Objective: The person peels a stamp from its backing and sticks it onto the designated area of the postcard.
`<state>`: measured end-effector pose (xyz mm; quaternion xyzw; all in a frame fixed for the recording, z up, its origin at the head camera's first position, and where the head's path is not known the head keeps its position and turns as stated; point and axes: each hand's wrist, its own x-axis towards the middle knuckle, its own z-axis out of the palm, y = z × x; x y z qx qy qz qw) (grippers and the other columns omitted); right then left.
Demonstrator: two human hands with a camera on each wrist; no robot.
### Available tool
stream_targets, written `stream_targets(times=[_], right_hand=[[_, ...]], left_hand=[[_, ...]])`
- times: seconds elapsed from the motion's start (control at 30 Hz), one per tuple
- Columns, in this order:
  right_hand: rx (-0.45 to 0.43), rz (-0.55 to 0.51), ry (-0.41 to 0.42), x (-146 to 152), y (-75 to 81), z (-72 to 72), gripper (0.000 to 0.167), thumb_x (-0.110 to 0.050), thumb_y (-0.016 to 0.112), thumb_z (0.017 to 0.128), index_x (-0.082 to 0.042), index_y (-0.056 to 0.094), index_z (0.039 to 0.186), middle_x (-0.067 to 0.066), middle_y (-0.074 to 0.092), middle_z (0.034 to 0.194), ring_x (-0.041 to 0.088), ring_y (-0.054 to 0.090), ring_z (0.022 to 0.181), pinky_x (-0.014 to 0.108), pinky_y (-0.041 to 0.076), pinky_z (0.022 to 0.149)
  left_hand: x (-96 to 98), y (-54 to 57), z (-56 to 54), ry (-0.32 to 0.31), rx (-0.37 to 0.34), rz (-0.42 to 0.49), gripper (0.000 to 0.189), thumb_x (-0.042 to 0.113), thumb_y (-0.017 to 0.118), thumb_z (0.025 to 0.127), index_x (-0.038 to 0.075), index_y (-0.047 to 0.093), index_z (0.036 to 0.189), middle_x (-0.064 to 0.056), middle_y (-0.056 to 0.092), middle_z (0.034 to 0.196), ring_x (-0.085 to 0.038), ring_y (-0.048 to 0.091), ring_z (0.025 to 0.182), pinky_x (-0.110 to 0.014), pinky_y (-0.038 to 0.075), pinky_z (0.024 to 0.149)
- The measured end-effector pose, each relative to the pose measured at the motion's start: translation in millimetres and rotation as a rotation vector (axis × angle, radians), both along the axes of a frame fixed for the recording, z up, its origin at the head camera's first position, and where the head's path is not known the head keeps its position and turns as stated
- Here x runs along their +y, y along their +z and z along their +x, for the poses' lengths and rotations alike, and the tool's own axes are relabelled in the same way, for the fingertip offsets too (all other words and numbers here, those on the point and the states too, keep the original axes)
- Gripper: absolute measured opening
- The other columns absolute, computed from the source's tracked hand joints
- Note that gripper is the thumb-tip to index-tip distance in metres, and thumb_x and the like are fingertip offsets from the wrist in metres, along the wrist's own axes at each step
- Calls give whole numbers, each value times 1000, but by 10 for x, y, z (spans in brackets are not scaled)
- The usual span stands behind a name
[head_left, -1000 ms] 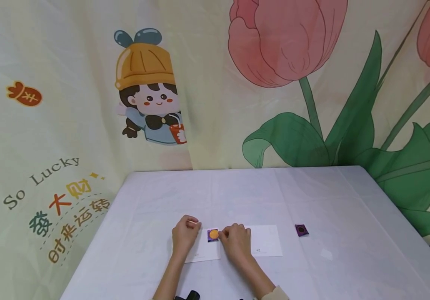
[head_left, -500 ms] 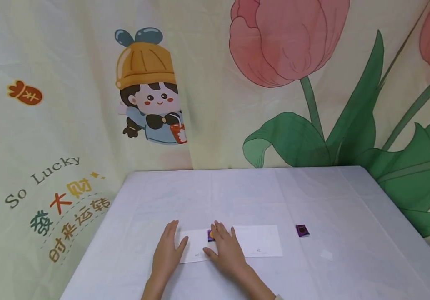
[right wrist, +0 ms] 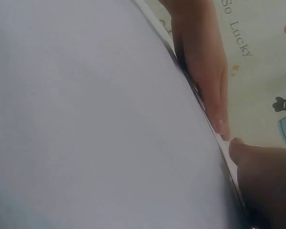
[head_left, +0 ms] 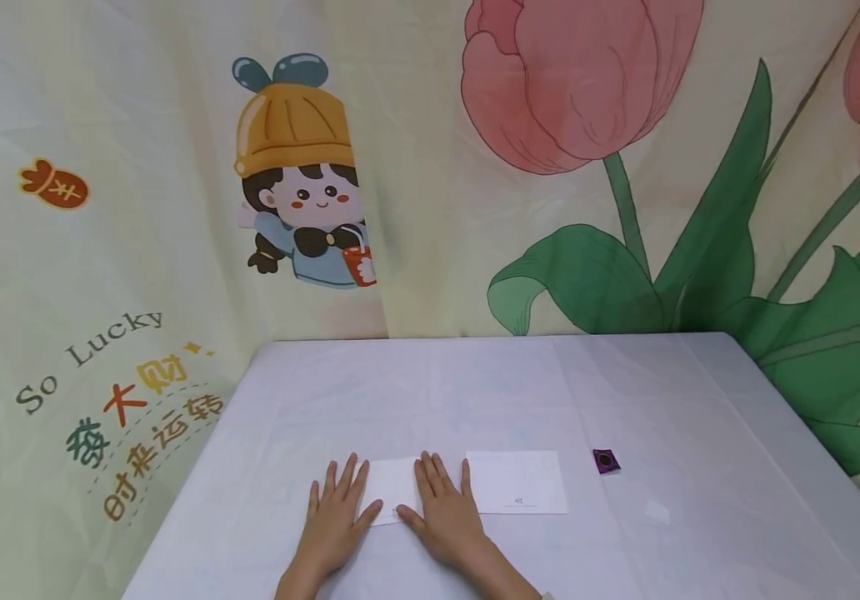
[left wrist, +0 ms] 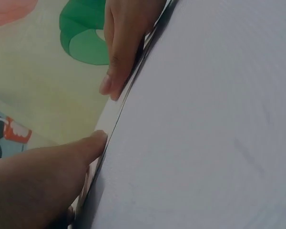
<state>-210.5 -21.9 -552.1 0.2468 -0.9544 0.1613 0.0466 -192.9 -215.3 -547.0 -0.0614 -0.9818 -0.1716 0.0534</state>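
Observation:
A white paper card (head_left: 391, 483) lies flat on the table, partly covered by both hands. My left hand (head_left: 335, 518) rests on its left side, fingers straight and spread. Across its right part my right hand (head_left: 447, 515) lies palm down with straight fingers. The small purple square with an orange disc is hidden beneath the right hand. A second white card (head_left: 520, 485), with a small printed mark near its lower edge, lies just right of that hand. In the left wrist view, the left thumb (left wrist: 97, 140) touches the card's near edge.
A small purple square with a dark round centre (head_left: 606, 461) lies right of the cards. Near it is a small pale, clear-looking piece (head_left: 657, 511). The white-covered table (head_left: 340, 392) ends at a printed curtain (head_left: 430, 208) behind.
Both hands have gone from curled fingers near the orange-disc square to flat on the left card. The left hand shifted left; the right hand now covers that square.

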Motion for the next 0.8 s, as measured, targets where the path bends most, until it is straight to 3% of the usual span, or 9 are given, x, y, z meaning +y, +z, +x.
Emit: stream_targets(times=[0.4, 0.8], right_hand=[[20, 57, -29, -49, -32, 18, 75, -60, 28, 92, -5, 28, 143, 9, 21, 150, 23, 16, 138, 59, 2, 104], [-4, 47, -31, -34, 10, 24, 74, -59, 28, 93, -4, 30, 143, 9, 22, 150, 23, 18, 137, 59, 1, 104]], left_hand=[[-8, -10, -2, -6, 3, -14, 65, 46, 50, 92, 8, 33, 142, -16, 22, 149, -44, 10, 135, -64, 4, 100], [15, 0, -17, 8, -4, 6, 66, 45, 52, 90, 8, 35, 141, -17, 23, 148, -44, 12, 134, -64, 4, 100]])
